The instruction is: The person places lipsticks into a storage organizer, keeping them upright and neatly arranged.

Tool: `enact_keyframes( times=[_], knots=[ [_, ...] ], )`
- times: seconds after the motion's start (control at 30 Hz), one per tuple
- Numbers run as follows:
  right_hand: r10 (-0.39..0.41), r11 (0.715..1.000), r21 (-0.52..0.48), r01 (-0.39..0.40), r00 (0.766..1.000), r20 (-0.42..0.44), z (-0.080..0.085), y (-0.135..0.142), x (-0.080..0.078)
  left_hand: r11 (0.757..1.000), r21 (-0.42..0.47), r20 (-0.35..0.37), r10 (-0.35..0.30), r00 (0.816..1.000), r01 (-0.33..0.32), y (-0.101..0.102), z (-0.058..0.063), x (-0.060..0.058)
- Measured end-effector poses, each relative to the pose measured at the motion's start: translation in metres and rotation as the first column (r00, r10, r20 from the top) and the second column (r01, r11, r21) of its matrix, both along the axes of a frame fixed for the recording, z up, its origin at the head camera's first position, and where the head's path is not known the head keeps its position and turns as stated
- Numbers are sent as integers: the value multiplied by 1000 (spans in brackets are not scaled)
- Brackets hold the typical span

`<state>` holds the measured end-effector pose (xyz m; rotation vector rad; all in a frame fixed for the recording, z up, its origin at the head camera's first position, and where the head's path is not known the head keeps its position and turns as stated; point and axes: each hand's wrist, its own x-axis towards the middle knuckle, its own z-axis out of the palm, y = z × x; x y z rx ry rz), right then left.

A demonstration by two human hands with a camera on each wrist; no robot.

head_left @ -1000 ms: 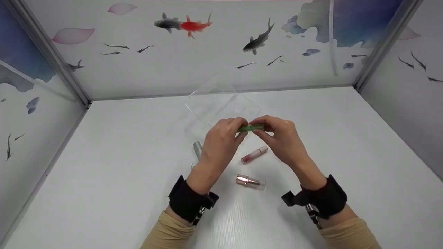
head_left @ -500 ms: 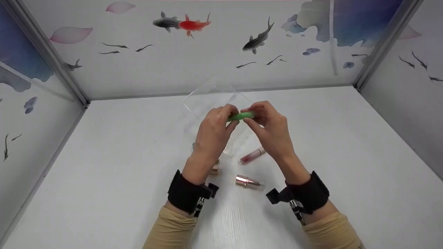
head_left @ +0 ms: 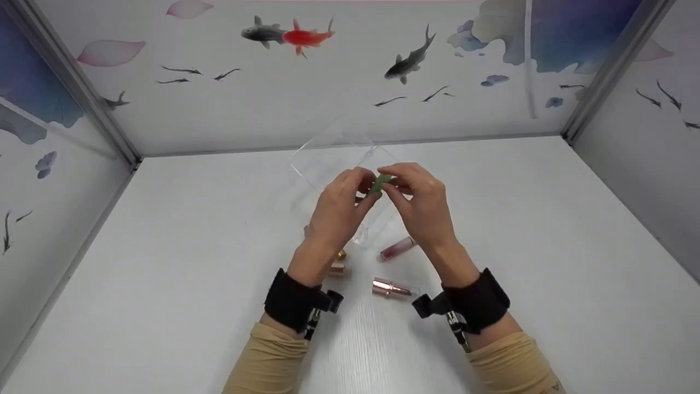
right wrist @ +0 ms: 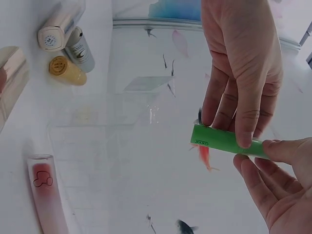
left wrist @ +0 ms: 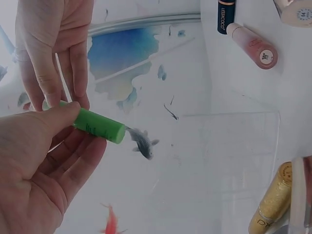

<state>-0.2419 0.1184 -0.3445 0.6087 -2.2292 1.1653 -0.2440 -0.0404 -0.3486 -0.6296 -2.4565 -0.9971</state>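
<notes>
Both hands meet over the middle of the table around a slim green lipstick tube [head_left: 379, 183], held above the surface. My left hand [head_left: 336, 210] pinches it between thumb and fingers; in the left wrist view the tube's flat green end [left wrist: 117, 132] sticks out past the thumb. From the other side my right hand [head_left: 424, 205] pinches the tube near one end, its thumb and fingertips [right wrist: 243, 165] close to the left fingers. Small dark lettering shows on the green tube [right wrist: 217, 139] in the right wrist view. The fingers cover part of it.
A clear plastic box [head_left: 306, 178] stands behind the hands. Nearer lie a pink lip gloss [head_left: 396, 249] and a rose-gold lipstick [head_left: 391, 288]. A gold tube [right wrist: 68, 70] and a silver tube [right wrist: 80, 51] lie by the left forearm. Printed walls enclose the table.
Both hands have moved away from the body and left with the green lipstick tube. The tube has turned from nearly level to a steeper slant in the head view.
</notes>
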Motion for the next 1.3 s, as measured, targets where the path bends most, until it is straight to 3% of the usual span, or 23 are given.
enact_keyframes(
  times=[0.33, 0.6, 0.8, 1.03, 1.3],
  knots=[
    [20, 999, 48, -20, 1000, 4, -14, -2, -3, 993, -109, 9, 40, 999, -39, -4, -5, 0],
    [-33, 998, 43, 34, 999, -26, -21, -14, -3, 995, -90, -39, 45, 998, -49, -12, -5, -4],
    [-38, 999, 12, 39, 998, -45, -26, -23, -8, 989, -113, -69, 87, 994, -94, -18, -5, -5],
    [20, 1000, 10, -20, 1000, 6, -33, -28, -13, 975, -154, -112, 145, 983, -161, -22, -8, -6],
    [112, 984, 130, -119, 992, 64, -40, -31, -14, 961, -190, -65, 193, 979, -202, -27, -13, -8]
  ],
)
